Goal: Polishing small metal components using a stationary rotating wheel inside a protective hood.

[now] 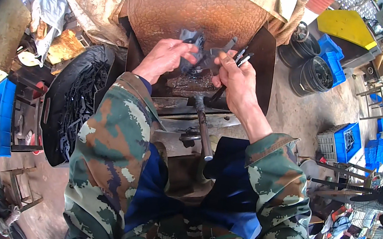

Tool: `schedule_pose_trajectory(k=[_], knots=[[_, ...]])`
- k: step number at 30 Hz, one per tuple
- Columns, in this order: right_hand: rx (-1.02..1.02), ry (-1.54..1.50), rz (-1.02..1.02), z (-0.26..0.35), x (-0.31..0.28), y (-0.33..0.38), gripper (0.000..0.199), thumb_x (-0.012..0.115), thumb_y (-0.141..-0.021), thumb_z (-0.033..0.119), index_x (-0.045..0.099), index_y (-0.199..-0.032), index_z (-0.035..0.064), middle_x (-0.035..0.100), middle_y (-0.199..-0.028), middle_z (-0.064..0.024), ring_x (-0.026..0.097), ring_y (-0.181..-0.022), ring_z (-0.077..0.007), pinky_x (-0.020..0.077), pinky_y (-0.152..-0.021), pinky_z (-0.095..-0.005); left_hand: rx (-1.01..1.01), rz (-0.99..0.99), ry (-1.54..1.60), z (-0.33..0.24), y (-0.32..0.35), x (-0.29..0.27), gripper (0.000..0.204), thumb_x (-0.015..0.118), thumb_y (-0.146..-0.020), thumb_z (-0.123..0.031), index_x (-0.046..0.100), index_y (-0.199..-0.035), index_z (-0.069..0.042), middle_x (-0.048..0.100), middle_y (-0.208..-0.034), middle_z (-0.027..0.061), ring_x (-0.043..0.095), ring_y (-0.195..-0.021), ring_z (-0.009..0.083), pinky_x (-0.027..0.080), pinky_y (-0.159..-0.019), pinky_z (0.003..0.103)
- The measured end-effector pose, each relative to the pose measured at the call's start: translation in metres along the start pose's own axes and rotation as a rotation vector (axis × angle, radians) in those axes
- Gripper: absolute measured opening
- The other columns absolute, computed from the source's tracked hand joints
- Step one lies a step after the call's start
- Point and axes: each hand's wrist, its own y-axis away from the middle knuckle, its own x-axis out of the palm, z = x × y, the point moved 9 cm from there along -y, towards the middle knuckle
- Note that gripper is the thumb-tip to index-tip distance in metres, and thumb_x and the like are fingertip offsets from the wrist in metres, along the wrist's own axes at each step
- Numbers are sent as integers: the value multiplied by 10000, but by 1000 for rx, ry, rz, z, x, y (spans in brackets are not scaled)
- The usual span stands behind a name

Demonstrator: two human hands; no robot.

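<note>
Dark metal pieces point(198, 51), flat and irregular, held at the centre of the view above a rusty, blackened tabletop point(264, 55).

Left hand point(164, 58): at 9 o'clock of the pieces, fingertips pinched on the edge of one dark plate; grasping it.

Right hand point(235, 76): at 3 o'clock, closed around several thin rod-like tools point(242, 57) with pale tips, thumb and forefinger also touching a small grey metal part point(222, 49) just beside the plate.

Hammer point(202, 124): at 6 o'clock of the hands, head toward the work, handle pointing back to the person; untouched.

Black tub of dark metal parts point(74, 99): at 8 o'clock, well apart. Black buckets point(312, 74) and blue crates point(331, 54) at 2 o'clock on the floor.

Step in hand, as judged: the two pieces are being brought together and lined up. Next move would call for a steady left-hand hold while the right fingers seat the small part without dropping the rods.
</note>
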Motion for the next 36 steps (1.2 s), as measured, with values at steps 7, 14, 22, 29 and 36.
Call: schedule_pose_trajectory(k=[7,14,22,29,36], knots=[[56,44,-6,2,-8,8,164,582,-990,189,590,-1010,26,546,-737,-10,392,-500,-55,437,-463,-283,-57,-110,-377,55,-28,-42,264,472,-962,-205,617,-1075,-15,667,-847,24,361,-530,37,296,-466,223],[21,142,-26,4,-25,8,189,586,-991,217,606,-993,29,584,-759,-26,470,-522,-75,484,-519,-285,84,132,-452,55,-22,-9,185,509,-866,-17,639,-997,-38,536,-751,-41,453,-644,52,341,-543,260],[106,67,-17,2,-26,12,237,519,-1022,239,554,-1101,19,625,-907,-105,684,-771,-213,568,-672,-316,158,100,-432,56,-18,-19,281,564,-821,41,687,-1074,31,592,-859,14,575,-759,104,470,-699,256],[146,-42,-52,10,-31,19,255,454,-1040,222,492,-1175,9,600,-953,-133,693,-824,-264,605,-709,-390,195,71,-610,38,-11,-12,289,592,-800,5,707,-1064,19,659,-971,129,655,-880,250,496,-815,324],[182,-112,-88,1,-41,20,244,538,-1012,244,520,-1124,28,539,-836,-58,624,-655,-189,588,-618,-379,389,-20,-1057,1,4,3,254,603,-833,-55,698,-1054,28,653,-950,164,666,-891,294,504,-809,364]])
